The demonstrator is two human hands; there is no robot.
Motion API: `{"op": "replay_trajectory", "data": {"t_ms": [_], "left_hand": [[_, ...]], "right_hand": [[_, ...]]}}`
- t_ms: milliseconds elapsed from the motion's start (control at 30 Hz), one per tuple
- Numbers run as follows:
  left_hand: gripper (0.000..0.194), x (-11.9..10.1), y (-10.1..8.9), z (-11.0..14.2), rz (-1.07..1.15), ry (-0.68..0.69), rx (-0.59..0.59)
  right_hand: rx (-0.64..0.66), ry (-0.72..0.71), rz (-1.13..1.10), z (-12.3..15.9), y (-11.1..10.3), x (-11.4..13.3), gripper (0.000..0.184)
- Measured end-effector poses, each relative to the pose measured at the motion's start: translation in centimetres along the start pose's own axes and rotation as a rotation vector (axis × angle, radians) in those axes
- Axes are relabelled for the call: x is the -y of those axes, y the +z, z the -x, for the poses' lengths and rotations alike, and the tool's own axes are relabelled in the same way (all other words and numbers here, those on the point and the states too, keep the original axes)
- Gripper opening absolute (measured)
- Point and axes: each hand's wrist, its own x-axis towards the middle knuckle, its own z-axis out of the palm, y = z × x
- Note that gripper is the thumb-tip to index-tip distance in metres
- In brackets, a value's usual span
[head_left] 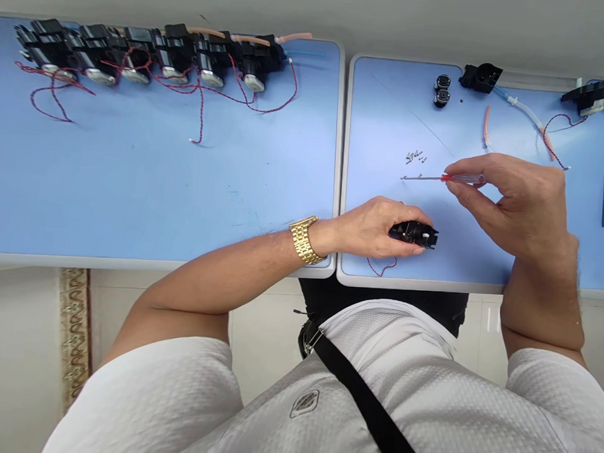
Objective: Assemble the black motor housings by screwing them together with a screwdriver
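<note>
My left hand [376, 228] is closed around a black plastic motor assembly [416, 234] near the front edge of the right table. A red-and-blue twisted wire [381, 271] shows below that hand. In my right hand [518, 199] is a screwdriver [461, 179] with a clear and red handle, gripped between thumb and fingers. Its thin shaft points left, and the tip is beside a small screw [403, 178]. Several small silver screws [414, 156] lie in a loose pile just beyond the shaft.
Several black motor assemblies [174, 54] with trailing wires line the back of the left table [158, 180]. On the right table [376, 123] are two black round parts [442, 91], a black housing [481, 78], an orange tube [486, 124] and another motor assembly [588, 97]. A seam divides the tables.
</note>
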Motion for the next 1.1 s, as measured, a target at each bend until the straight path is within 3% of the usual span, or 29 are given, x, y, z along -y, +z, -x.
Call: {"op": "replay_trajectory", "data": {"t_ms": [833, 1100], "left_hand": [[0.04, 0.0, 0.0, -0.1, 0.005, 0.0, -0.004], [0.037, -0.1, 0.0, 0.0, 0.019, -0.001, 0.002]], "right_hand": [[0.026, 0.046, 0.027, 0.0, -0.5, 0.5, 0.022], [0.009, 0.019, 0.061, 0.0, -1.0, 0.7, 0.016]]}}
